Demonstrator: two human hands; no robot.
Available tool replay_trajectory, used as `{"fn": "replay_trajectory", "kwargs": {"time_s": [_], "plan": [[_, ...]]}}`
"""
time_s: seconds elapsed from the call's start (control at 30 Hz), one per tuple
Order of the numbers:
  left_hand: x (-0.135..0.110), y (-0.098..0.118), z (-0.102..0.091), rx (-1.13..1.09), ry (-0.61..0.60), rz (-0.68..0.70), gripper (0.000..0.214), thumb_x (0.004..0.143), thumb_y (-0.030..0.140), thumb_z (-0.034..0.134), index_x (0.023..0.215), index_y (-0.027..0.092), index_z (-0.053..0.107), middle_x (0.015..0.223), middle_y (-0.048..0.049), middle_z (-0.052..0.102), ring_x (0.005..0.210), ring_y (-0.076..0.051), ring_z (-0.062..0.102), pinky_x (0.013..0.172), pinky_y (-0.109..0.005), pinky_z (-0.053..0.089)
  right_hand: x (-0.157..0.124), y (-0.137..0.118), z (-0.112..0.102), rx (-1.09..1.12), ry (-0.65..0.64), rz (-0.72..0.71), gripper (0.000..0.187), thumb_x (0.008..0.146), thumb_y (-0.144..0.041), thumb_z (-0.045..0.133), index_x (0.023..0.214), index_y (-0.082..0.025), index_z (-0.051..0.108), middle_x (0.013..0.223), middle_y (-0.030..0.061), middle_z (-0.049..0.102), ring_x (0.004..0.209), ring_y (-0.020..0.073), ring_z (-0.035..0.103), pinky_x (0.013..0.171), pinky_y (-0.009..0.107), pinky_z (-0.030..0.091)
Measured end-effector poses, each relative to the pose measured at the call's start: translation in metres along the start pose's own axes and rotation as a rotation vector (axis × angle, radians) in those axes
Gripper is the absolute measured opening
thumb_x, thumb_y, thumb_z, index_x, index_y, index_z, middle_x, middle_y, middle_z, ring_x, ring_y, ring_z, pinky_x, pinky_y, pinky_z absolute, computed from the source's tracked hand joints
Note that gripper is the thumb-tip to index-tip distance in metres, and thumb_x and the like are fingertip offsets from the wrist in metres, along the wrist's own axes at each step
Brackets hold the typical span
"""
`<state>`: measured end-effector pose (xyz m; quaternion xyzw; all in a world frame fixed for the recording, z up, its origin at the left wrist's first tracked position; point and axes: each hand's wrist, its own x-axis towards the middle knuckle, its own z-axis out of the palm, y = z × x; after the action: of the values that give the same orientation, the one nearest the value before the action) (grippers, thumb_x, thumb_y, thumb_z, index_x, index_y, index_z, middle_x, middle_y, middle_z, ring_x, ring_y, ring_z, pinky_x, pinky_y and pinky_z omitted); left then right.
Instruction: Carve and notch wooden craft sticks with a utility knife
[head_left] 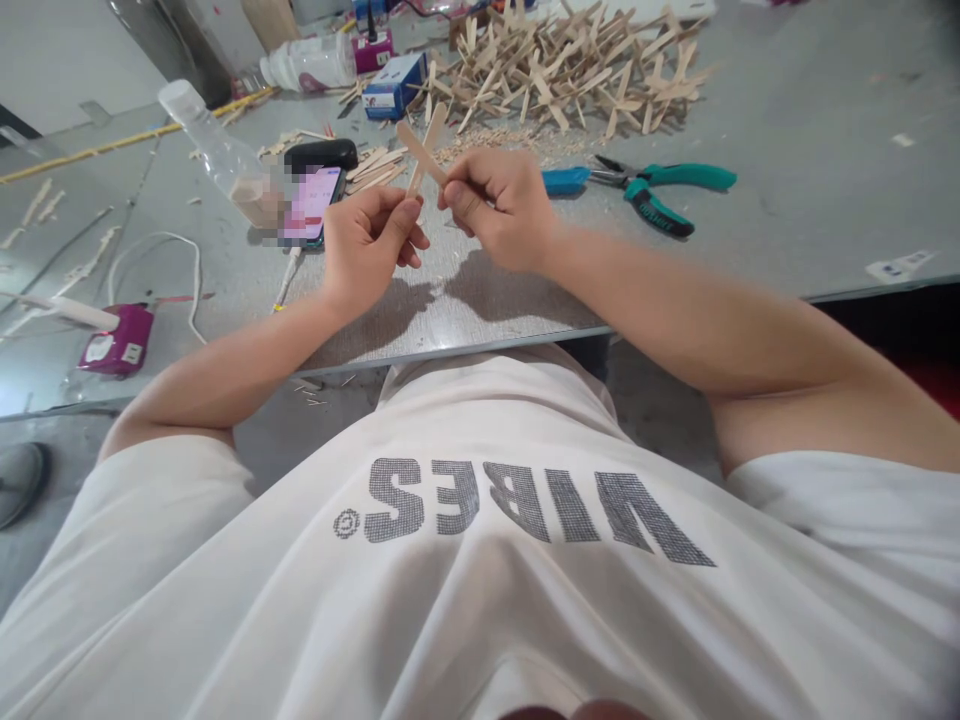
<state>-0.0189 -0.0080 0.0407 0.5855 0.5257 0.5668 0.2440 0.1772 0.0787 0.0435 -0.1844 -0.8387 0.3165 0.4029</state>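
Two wooden craft sticks cross in an X above the table's near side. My left hand (371, 238) pinches the lower end of one wooden craft stick (436, 122), which leans up to the right. Between the thumb and fingers of my right hand (499, 205) is the lower end of the other wooden craft stick (412, 143), slanting up to the left. Whether the two are joined where they cross, I cannot tell. Several loose sticks (375, 168) lie just behind my left hand. Beyond both hands rises a big pile of crossed sticks (555, 70).
Teal-handled pliers (667, 190) and a blue-handled tool (566, 181) lie right of my hands. A phone (319, 200) with a cable, a clear bottle (225, 150) and a purple box (120, 340) stand left. A blue box (395, 87) sits behind, near wood scraps.
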Motion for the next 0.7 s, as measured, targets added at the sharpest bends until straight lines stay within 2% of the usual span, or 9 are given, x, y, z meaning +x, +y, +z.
{"fn": "replay_trajectory", "kwargs": {"time_s": [0.07,0.17,0.33,0.5,0.6,0.7], "plan": [[0.0,0.0,0.001,-0.016,0.013,-0.002,0.022,0.113,0.015,0.077,0.091,0.019,0.079,0.066,0.003,0.076,0.048,-0.01,0.066,0.05,-0.019,0.053,0.001,0.001,-0.002,-0.041,-0.017,-0.01,0.051,0.11,-0.08,0.061,0.096,-0.031,0.065,0.079,0.0034,0.058,0.087,0.0264,0.055,0.09,0.043,0.055],[-0.002,0.0,0.0,-0.058,0.013,0.029,0.027,0.113,0.008,0.074,0.089,0.019,0.078,0.066,0.0026,0.077,0.046,-0.008,0.065,0.048,-0.018,0.051,0.001,0.002,0.001,-0.077,-0.036,-0.06,0.05,0.11,-0.074,0.062,0.086,-0.03,0.062,0.08,0.0035,0.056,0.08,0.0246,0.051,0.087,0.043,0.052],[-0.002,0.003,-0.007,0.014,-0.026,0.012,0.025,0.107,0.028,0.093,0.092,0.022,0.074,0.073,0.0012,0.08,0.054,-0.011,0.074,0.053,-0.02,0.055,-0.004,-0.004,0.009,-0.079,-0.148,-0.051,0.052,0.111,-0.073,0.062,0.082,-0.03,0.06,0.071,0.0026,0.05,0.076,0.0255,0.054,0.084,0.043,0.053],[0.001,0.002,-0.008,-0.016,-0.049,0.035,0.029,0.109,0.038,0.09,0.091,0.022,0.074,0.074,-0.0006,0.079,0.056,-0.015,0.075,0.054,-0.024,0.059,-0.001,0.0,0.011,-0.123,-0.144,-0.058,0.045,0.113,-0.066,0.059,0.088,-0.029,0.059,0.075,0.002,0.057,0.073,0.023,0.049,0.082,0.042,0.049],[0.004,-0.003,-0.005,-0.032,-0.043,0.036,0.029,0.108,0.032,0.091,0.087,0.022,0.074,0.069,0.0011,0.076,0.049,-0.012,0.069,0.05,-0.023,0.056,0.007,0.006,0.001,-0.183,-0.205,-0.068,0.046,0.113,-0.061,0.058,0.083,-0.026,0.057,0.074,0.0018,0.057,0.07,0.0211,0.047,0.074,0.04,0.044],[0.009,-0.008,-0.004,-0.048,-0.014,0.011,0.027,0.107,0.021,0.09,0.085,0.021,0.073,0.064,0.004,0.073,0.045,-0.009,0.064,0.048,-0.021,0.052,0.015,0.014,-0.024,-0.253,-0.191,-0.064,0.051,0.114,-0.06,0.061,0.078,-0.024,0.058,0.07,0.0021,0.056,0.068,0.0201,0.049,0.071,0.039,0.04]]}}
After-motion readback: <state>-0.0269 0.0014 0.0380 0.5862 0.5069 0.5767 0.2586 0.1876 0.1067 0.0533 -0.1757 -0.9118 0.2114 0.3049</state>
